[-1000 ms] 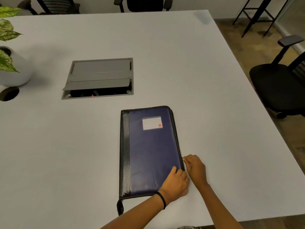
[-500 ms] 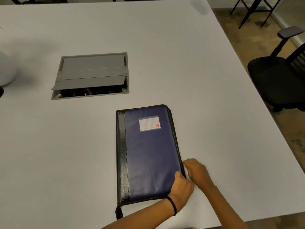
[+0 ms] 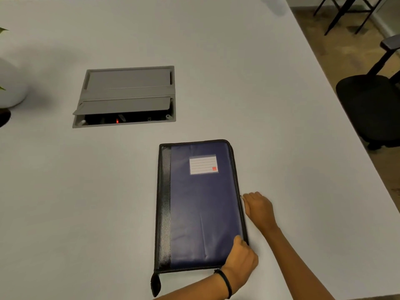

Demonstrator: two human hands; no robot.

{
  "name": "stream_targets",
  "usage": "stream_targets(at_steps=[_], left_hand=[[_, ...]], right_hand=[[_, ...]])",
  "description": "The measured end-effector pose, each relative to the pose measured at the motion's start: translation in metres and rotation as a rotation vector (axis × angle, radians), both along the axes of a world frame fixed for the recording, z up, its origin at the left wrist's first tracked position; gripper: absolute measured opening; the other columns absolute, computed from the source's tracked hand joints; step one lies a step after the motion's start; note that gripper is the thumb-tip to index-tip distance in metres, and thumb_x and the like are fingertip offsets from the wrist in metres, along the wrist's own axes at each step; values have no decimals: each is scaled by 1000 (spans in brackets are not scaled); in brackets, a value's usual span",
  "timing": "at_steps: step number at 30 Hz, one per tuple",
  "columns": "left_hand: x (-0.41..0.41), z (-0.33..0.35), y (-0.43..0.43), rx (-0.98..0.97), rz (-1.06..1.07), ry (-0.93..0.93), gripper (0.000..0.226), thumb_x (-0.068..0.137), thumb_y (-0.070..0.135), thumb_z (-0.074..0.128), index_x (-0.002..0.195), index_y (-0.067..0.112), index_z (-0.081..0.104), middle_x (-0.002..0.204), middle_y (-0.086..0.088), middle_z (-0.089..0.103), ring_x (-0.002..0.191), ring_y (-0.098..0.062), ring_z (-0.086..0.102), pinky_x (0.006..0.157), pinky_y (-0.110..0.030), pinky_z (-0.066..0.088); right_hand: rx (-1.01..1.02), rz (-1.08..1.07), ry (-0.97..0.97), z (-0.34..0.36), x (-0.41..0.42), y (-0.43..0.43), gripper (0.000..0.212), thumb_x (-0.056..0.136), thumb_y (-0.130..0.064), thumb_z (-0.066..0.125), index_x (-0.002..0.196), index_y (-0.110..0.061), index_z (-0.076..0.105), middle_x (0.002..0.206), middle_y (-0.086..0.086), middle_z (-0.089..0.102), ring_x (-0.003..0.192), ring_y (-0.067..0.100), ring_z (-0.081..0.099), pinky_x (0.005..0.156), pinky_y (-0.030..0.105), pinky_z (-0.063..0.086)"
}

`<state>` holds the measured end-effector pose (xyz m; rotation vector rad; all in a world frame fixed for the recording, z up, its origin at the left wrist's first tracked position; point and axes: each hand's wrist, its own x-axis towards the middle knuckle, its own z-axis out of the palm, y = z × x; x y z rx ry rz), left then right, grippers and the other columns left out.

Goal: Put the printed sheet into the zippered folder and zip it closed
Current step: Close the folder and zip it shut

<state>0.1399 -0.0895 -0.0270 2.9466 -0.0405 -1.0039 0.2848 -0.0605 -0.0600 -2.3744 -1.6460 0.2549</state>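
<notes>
The zippered folder, blue with a black spine and a white label, lies closed on the white table. My left hand, a black band on its wrist, grips the folder's near right corner with the thumb on the cover. About halfway along the right edge, my right hand has its fingertips pinched at the zipper track. The zipper pull itself is too small to make out. A black strap tab hangs from the near left corner. The printed sheet is not in sight.
A grey cable box with its flap half open is sunk into the table beyond the folder. A white plant pot stands at the far left. A black office chair stands beside the table's right edge.
My right hand has slid away from me along the folder's right edge, from near the lower corner to about halfway. My left hand stays on the near right corner.
</notes>
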Motion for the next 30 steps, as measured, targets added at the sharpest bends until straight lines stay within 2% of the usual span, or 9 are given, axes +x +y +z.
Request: stream_targets(at_steps=[5,7,10,12,15,17,21,25,30], left_hand=[[-5,-8,0,26,-103,59,17,95,17,49,101,13,64,99,-4,69,92,-21,64,104,-43,41],[-9,-12,6,-12,-125,66,17,94,19,49,97,18,66,95,2,70,87,-16,65,100,-39,44],[-13,-12,33,-55,-89,-68,20,80,44,58,64,35,67,64,18,66,57,3,60,58,-16,46],[-5,-8,74,-107,61,-253,24,75,52,63,59,34,66,60,17,64,54,4,58,48,-14,44],[11,-11,151,-239,404,-565,23,91,38,52,92,22,68,96,1,66,86,-17,62,73,-32,48],[16,-17,193,-299,580,-610,28,95,31,46,113,16,60,119,-7,58,108,-25,54,90,-40,38],[11,-42,246,-232,765,-671,48,93,37,50,138,26,42,149,-4,36,139,-24,30,115,-48,11],[10,-54,275,-225,863,-605,69,87,54,52,146,30,25,158,-4,15,147,-26,5,114,-56,-9],[14,-60,277,-258,866,-606,78,83,58,55,147,27,24,155,-5,22,146,-26,10,113,-58,-12]], right_hand=[[-35,-47,-30,5,25,55,31,60,16,73,50,-6,54,43,7,55,39,19,50,34,21,36],[-53,-45,-36,5,33,69,31,62,14,74,49,-6,54,43,8,54,38,20,50,34,20,32],[-58,-15,-21,1,41,77,29,66,11,74,51,-4,56,45,9,56,40,20,51,40,18,29],[-58,-3,-1,-3,44,77,26,69,9,73,54,-4,57,48,11,58,42,23,54,40,21,33],[-69,-21,60,-10,46,79,17,82,3,63,65,0,60,62,17,64,55,30,60,48,29,41],[-92,-29,108,-14,47,80,17,90,-3,54,75,2,60,74,19,65,66,30,59,55,32,41],[-137,-16,178,-15,48,81,17,94,-8,49,83,-2,60,80,15,64,66,16,48,58,24,34],[-112,-19,174,-16,46,73,16,91,-6,53,80,1,63,76,17,66,64,15,46,58,24,33],[-36,-8,101,-20,39,57,6,79,2,67,74,1,65,65,16,67,55,22,57,56,21,36]])
